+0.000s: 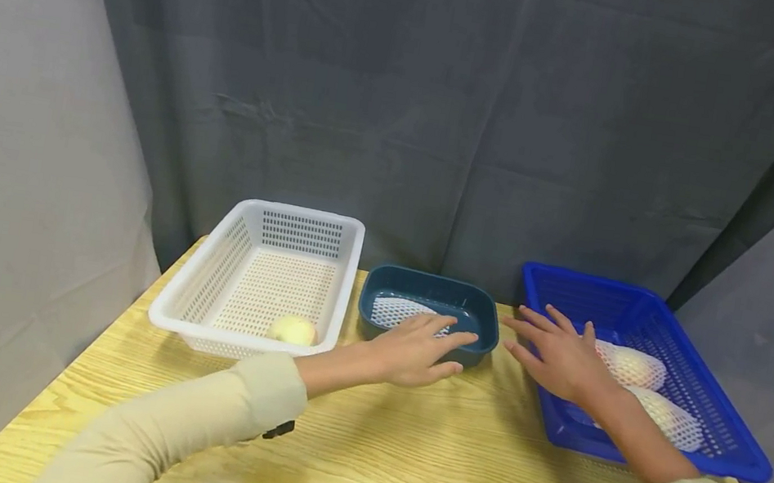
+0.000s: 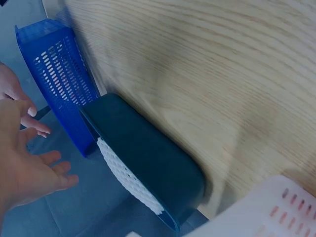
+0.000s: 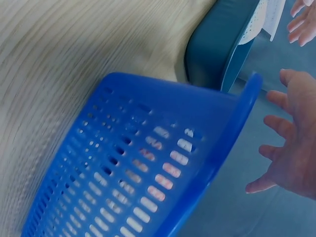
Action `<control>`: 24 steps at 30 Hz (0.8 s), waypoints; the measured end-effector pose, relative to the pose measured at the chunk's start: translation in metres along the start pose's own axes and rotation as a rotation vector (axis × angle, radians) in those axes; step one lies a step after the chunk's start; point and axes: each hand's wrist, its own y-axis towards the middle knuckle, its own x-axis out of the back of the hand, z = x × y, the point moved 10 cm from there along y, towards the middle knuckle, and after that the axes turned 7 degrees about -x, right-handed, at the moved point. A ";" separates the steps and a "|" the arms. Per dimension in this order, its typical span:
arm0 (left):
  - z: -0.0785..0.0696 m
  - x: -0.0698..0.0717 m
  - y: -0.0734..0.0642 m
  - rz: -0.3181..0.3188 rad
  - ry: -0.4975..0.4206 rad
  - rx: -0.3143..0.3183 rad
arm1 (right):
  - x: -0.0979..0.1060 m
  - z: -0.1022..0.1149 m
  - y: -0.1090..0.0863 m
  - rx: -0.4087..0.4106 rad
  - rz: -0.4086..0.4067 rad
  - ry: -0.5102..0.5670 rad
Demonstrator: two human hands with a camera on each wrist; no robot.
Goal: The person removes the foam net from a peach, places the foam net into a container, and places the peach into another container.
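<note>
Well, past the cream sleeves (image 1: 200, 409), the left hand (image 1: 419, 353) hung, fingers spread, above the near rim of the dark tub (image 1: 436, 284), and the right hand (image 1: 563, 359), equally spread, above the left side of the blue basket (image 1: 571, 436); neither held anything or touched a container. Netted fruits (image 1: 667, 417) lay in that basket and one unwrapped fruit (image 1: 293, 330) in the near right corner of the white basket (image 1: 348, 269) — probably easy to bruise, so a cupped palm looked kinder than fingertips. A white foam net (image 1: 395, 310) lay in the tub, full or hollow I could not tell — a light pinch at its edge seemed best, well short of the grey curtain (image 1: 434, 116) behind
</note>
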 end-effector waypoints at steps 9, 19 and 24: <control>-0.016 -0.004 0.013 -0.016 0.037 -0.073 | 0.001 -0.017 -0.006 -0.019 0.025 0.005; -0.034 -0.011 0.029 0.007 0.070 -0.131 | -0.003 -0.045 -0.017 -0.072 0.055 0.007; -0.039 -0.012 0.037 0.003 0.079 -0.128 | -0.005 -0.054 -0.021 -0.085 0.052 0.003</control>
